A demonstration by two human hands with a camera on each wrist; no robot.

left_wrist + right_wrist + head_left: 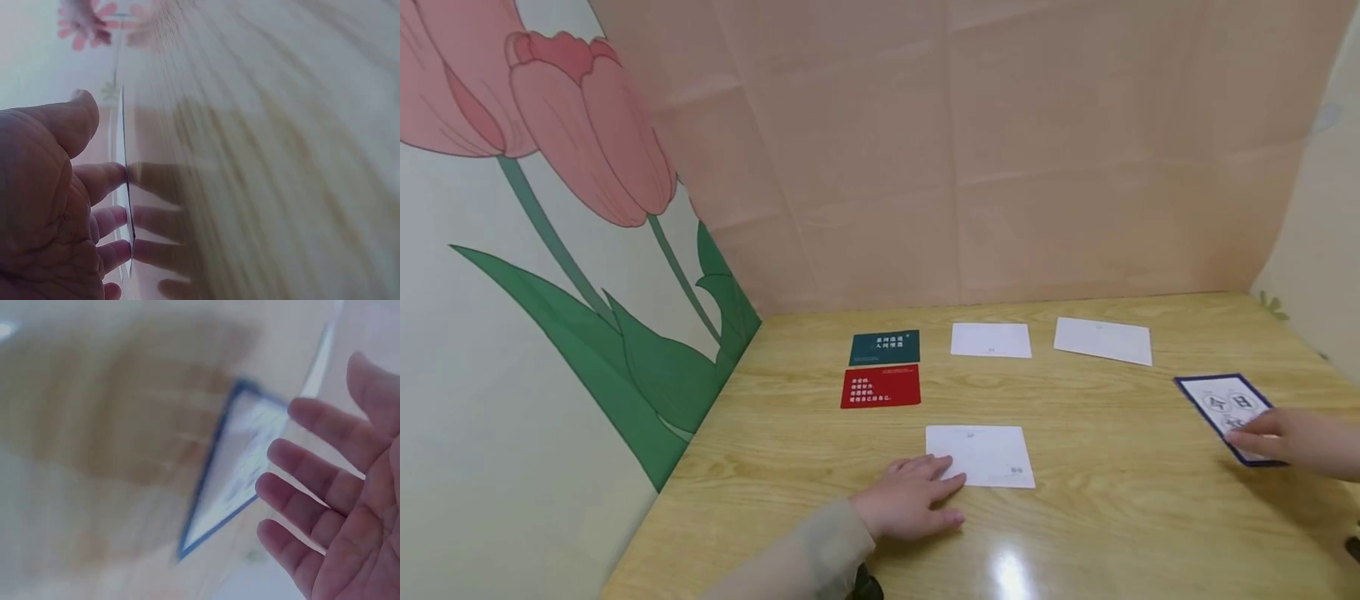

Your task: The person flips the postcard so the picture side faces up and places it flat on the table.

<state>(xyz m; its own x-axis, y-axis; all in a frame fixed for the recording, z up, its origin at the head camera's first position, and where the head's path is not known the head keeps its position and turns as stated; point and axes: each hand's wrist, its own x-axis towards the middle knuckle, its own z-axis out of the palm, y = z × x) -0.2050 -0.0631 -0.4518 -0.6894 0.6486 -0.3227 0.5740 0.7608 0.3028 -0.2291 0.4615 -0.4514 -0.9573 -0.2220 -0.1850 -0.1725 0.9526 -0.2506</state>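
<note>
Where the wall stands at far left, smooth white paint carries a mural of pink tulips (587, 133) with broad green leaves. To its right, a creased pinkish-tan backdrop (880, 158) rises behind a glossy, wood-grained surface (760, 467).

Clock directions follow the head view, twelve at the far edge. From the left hand (910, 502), a flat red card (881, 400) with white printed characters lies at eleven o'clock; a dark green card (884, 354), also printed in white, is just beyond it. The left hand, below a pale sleeve (831, 542), is spread wide and grasps nothing; its fingertips touch the left part of a white rectangular card (988, 458) at its two o'clock, while the thumb stays apart from it.

Farther off lie two more white cards: one (991, 340) at the left hand's one o'clock, then a slightly tilted one (1102, 342) at two.

At far right, a white card with a dark blue border (1221, 408) and large dark characters sits between the right hand's nine and ten o'clock. The right hand (1303, 442) has straight, parted fingers reaching its edge, thumb away from them; whether the card is lifted, I cannot tell.
</note>
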